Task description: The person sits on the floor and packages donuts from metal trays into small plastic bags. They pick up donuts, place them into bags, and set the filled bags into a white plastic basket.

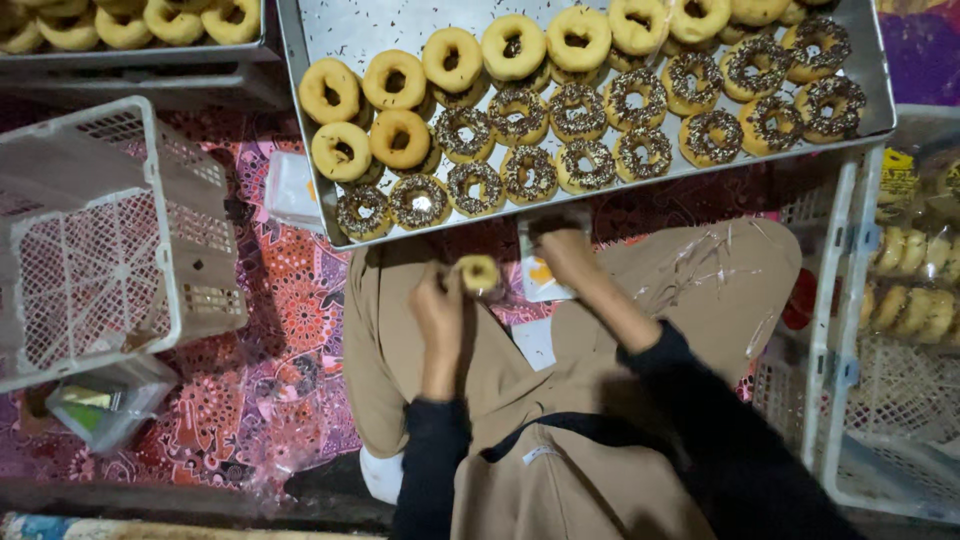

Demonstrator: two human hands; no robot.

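dim light, patterned red floor cloth (290, 300), white crates (120, 240)

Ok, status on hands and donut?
Left hand holds plain donut. Right hand grips small packet. Metal tray of donuts close ahead, nothing blocking.

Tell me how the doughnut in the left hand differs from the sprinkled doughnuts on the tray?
The doughnut in the left hand is plain and golden; the sprinkled doughnuts are coated with dark sprinkles. The held one is lifted over the person's lap; the sprinkled ones lie flat in rows on the metal tray. The held one is alone; the sprinkled ones are many, side by side. All are ring-shaped.
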